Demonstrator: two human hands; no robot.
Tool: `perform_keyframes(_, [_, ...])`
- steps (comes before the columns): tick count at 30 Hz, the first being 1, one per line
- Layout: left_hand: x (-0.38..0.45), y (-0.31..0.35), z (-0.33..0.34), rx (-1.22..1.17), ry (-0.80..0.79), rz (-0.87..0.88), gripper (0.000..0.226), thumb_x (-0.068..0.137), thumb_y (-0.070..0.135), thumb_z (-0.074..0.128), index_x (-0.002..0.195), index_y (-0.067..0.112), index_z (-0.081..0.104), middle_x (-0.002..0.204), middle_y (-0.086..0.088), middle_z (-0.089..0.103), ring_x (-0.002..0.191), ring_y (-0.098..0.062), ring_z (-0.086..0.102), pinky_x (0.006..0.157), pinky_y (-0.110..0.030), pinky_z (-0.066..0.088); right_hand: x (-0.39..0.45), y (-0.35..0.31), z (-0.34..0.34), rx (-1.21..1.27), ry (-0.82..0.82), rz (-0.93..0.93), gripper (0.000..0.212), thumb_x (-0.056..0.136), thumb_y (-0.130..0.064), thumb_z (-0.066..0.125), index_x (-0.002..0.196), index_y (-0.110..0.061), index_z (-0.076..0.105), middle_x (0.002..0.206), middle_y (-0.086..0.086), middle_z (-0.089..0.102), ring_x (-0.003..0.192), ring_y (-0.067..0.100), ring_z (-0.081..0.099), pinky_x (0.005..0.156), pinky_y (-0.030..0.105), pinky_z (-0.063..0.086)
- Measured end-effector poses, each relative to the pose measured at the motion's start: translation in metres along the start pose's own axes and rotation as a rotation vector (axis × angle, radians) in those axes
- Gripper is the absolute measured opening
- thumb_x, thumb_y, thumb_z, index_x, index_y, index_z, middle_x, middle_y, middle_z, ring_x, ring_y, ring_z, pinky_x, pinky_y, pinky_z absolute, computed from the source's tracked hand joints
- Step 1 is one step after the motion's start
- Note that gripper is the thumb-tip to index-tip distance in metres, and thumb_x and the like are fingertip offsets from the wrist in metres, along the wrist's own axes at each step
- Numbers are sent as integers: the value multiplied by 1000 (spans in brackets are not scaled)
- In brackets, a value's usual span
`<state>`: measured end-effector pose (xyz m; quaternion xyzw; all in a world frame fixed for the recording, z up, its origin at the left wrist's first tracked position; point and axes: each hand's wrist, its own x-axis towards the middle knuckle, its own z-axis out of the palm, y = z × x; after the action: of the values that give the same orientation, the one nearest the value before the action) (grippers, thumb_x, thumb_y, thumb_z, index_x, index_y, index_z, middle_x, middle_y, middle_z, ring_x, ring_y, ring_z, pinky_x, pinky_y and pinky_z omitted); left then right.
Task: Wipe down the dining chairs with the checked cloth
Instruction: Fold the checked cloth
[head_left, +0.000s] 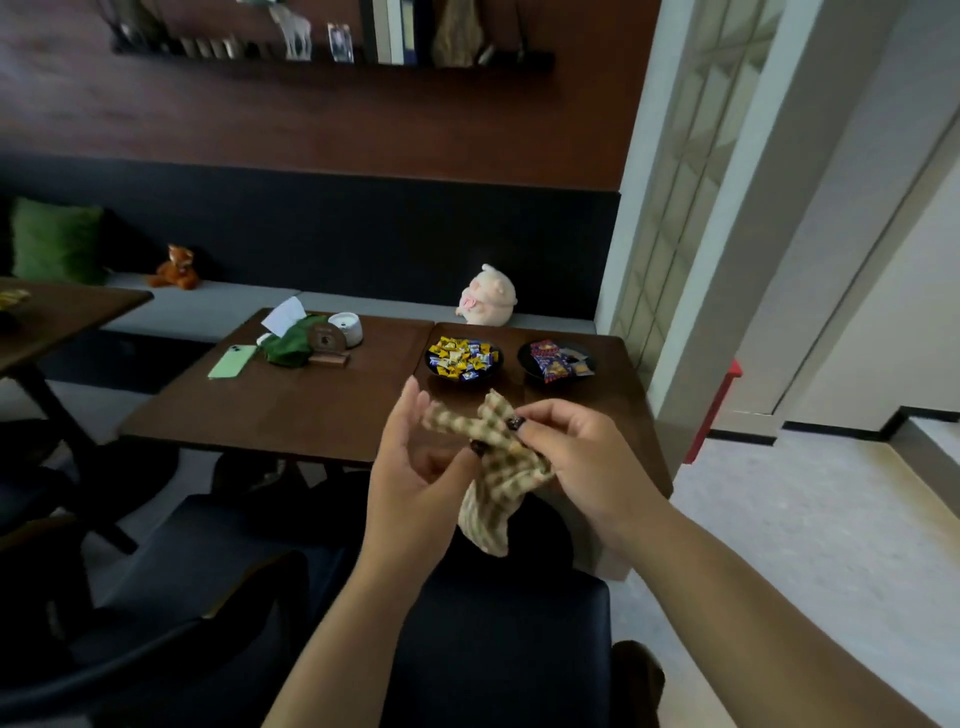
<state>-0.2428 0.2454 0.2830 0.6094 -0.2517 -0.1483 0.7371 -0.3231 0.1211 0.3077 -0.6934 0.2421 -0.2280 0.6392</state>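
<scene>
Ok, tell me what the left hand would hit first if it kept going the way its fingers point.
Probably the dish of yellow-wrapped candies: the left hand has fingers pointing up and away over the table. Depth is unclear.

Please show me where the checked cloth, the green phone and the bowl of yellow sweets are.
checked cloth (491, 467): head view, bunched middle.
green phone (232, 360): head view, its back.
bowl of yellow sweets (497, 358): head view, right rim.

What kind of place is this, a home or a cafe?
Probably a cafe or dining room: wooden tables along a cushioned wall bench, bowls of wrapped sweets, dark dining chairs.
</scene>
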Motion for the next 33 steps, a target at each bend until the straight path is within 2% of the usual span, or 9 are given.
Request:
perform_keyframes(2, [-12,14,-5,26,-43,-23,65,88,-7,62,144,21,42,129,10,58,96,6,65,73,-15,54,-25,-13,-1,-26,2,-36,15,90,-6,59,87,-16,70,79,3,73,72,13,67,67,26,52])
perform_keyframes(5, [-33,29,-13,92,-108,17,32,87,-5,63,111,16,69,98,1,74,95,-15,70,80,-28,57,-58,-27,0,-36,47,-89,22,90,0,55,97,-16,68,81,7,73,72,15,68,65,25,54])
perform_keyframes(9, [-57,41,-25,48,-93,45,12,85,5,69,84,16,73,82,-4,73,80,-13,68,68,-19,51,-94,-45,-3,-61,174,-119,37,89,2,45,87,-19,76,78,-2,74,71,7,68,62,19,54])
perform_keyframes(16, [-67,69,-88,71,-140,39,6,88,14,68,89,13,74,83,-2,75,79,-11,69,71,-22,54,-133,-52,9,-210,230,-105,38,89,-2,43,83,-18,77,90,1,74,93,20,67,90,44,53])
perform_keyframes(19, [-68,83,-121,107,-209,85,12,91,8,62,90,15,72,83,2,75,79,-7,69,70,-17,54,-150,-42,32,-398,134,-119,23,87,-7,59,98,-21,72,93,-5,73,91,11,68,89,41,55])
perform_keyframes(22, [-70,91,-152,143,-316,143,20,96,6,53,93,17,70,88,3,73,86,-10,68,81,-25,55,-167,-38,59,-762,252,-349,13,79,-20,72,91,-22,71,87,-10,68,80,4,63,78,32,56])
perform_keyframes(26, [-81,103,-180,-20,-416,94,32,98,-2,40,93,15,67,86,-1,69,84,-18,65,84,-42,50,-199,-53,92,-580,274,-641,10,71,-24,66,75,-18,59,88,0,59,83,9,59,71,18,49])
perform_keyframes(29, [-91,119,-190,-240,-423,3,30,94,-3,32,83,6,58,78,-3,68,74,-19,65,76,-43,53,-214,-72,107,-349,158,-545,14,74,-3,68,79,-2,55,84,9,64,82,18,63,72,26,52])
perform_keyframes(33, [-93,139,-196,-398,-359,-114,28,90,8,39,68,14,56,86,-5,66,89,-32,59,87,-66,45,-220,-93,120,-208,-12,-475,26,80,6,68,97,-13,60,88,-2,70,85,11,67,73,21,54])
